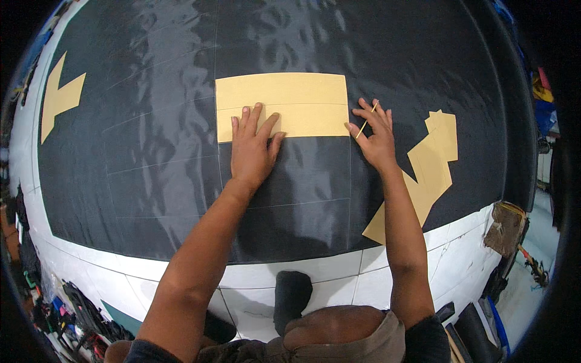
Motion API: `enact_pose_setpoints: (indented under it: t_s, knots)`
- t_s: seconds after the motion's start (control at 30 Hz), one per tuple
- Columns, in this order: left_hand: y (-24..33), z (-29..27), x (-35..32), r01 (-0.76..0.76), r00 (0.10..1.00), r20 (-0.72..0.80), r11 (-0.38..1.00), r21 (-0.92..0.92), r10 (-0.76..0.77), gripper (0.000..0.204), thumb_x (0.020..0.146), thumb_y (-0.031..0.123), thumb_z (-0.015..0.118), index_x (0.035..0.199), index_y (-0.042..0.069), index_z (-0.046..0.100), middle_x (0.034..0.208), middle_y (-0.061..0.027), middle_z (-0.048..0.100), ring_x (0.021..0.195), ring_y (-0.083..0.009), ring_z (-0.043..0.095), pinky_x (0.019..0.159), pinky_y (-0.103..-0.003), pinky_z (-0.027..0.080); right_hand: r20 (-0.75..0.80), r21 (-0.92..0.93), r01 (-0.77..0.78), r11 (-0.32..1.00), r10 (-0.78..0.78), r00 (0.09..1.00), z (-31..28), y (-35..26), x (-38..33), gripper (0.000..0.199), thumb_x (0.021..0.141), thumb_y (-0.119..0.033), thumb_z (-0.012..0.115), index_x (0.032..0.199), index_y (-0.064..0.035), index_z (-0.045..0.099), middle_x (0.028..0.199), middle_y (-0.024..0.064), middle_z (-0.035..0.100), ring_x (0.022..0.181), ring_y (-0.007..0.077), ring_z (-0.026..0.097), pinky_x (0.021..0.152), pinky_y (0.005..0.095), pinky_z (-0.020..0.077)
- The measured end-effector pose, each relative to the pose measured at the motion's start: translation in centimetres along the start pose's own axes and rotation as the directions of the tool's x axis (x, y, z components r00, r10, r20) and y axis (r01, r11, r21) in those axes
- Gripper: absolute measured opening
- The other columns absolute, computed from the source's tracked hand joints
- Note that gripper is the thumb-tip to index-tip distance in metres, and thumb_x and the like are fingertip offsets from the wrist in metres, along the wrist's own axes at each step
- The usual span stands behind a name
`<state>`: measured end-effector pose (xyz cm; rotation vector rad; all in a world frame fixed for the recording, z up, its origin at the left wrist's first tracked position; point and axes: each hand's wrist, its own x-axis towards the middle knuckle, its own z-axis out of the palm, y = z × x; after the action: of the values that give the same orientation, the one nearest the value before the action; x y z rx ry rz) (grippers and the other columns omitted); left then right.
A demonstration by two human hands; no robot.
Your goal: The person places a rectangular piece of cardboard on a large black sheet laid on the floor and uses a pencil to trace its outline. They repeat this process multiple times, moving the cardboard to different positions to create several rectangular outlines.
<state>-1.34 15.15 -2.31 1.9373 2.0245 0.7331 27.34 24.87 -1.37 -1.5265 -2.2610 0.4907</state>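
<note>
Tan rectangular pattern piece [282, 104] lying flat on black fabric [151, 139] spread over a white counter [315, 275]. The left hand [252, 148], fingers extended and close together, presses flat on the piece's lower edge. The right hand [375, 134] rests at its right edge, fingers pinching a thin pale stick [366, 121]. Two other tan cut-outs [426, 172] [59, 95] lie well apart.

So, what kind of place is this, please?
Probably a sewing or cutting workshop. Dark cloth marked with chalk lines is spread over a big white table. Tan paper patterns lie on it: the left hand presses a rectangular pattern, and the right hand holds a thin stick.
</note>
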Motion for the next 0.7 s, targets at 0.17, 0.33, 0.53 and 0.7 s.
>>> enact_pose_setpoints:
  t_s: [0.17, 0.33, 0.53, 0.7]
  knots:
    - [-0.3, -0.2, -0.1, -0.019, 1.0, -0.016, 1.0, 0.014, 0.02, 0.043, 0.096, 0.032, 0.067, 0.136, 0.016, 0.062, 0.155, -0.0189, 0.043, 0.146, -0.0453, 0.035, 0.121, -0.061, 0.022, -0.001, -0.005, 0.027, 1.0, -0.027, 1.0, 0.0, -0.4, 0.0, 0.04, 0.089, -0.035, 0.076, 0.122, -0.0136, 0.069, 0.147, 0.009, 0.058, 0.148, 0.036, 0.037, 0.124, 0.0571, 0.0125]
    - [0.0, 0.0, 0.0, -0.016, 0.999, -0.042, 1.0, 0.005, 0.016, 0.042, 0.097, 0.033, 0.065, 0.135, 0.015, 0.062, 0.154, -0.0194, 0.044, 0.145, -0.0459, 0.036, 0.119, -0.065, 0.022, -0.001, -0.035, 0.0, 0.999, 0.0, 1.0, 0.2, 0.0, -0.4, 0.037, 0.089, -0.03, 0.077, 0.122, -0.0148, 0.069, 0.149, 0.007, 0.056, 0.15, 0.0332, 0.034, 0.126, 0.0558, 0.0128]
    - [0.2, -0.4, -0.3, 0.018, 0.999, -0.047, 1.0, -0.023, -0.019, 0.042, 0.095, 0.033, 0.067, 0.133, 0.015, 0.064, 0.151, -0.0176, 0.047, 0.143, -0.0447, 0.038, 0.119, -0.065, 0.022, 0.022, -0.042, -0.017, 0.999, 0.018, 1.0, -0.1, -0.4, -0.3, 0.037, 0.089, -0.03, 0.078, 0.122, -0.016, 0.068, 0.149, 0.0058, 0.056, 0.151, 0.0319, 0.034, 0.127, 0.0555, 0.0114]
    - [0.4, -0.3, -0.2, 0.016, 0.998, -0.069, 1.0, -0.002, -0.016, 0.042, 0.093, 0.033, 0.069, 0.132, 0.015, 0.065, 0.149, -0.0183, 0.049, 0.142, -0.0442, 0.04, 0.117, -0.066, 0.022, 0.013, -0.049, -0.017, 0.999, 0.018, 1.0, -0.2, -0.4, -0.2, 0.036, 0.089, -0.029, 0.078, 0.121, -0.0158, 0.068, 0.148, 0.0061, 0.057, 0.15, 0.0328, 0.034, 0.127, 0.0565, 0.0109]
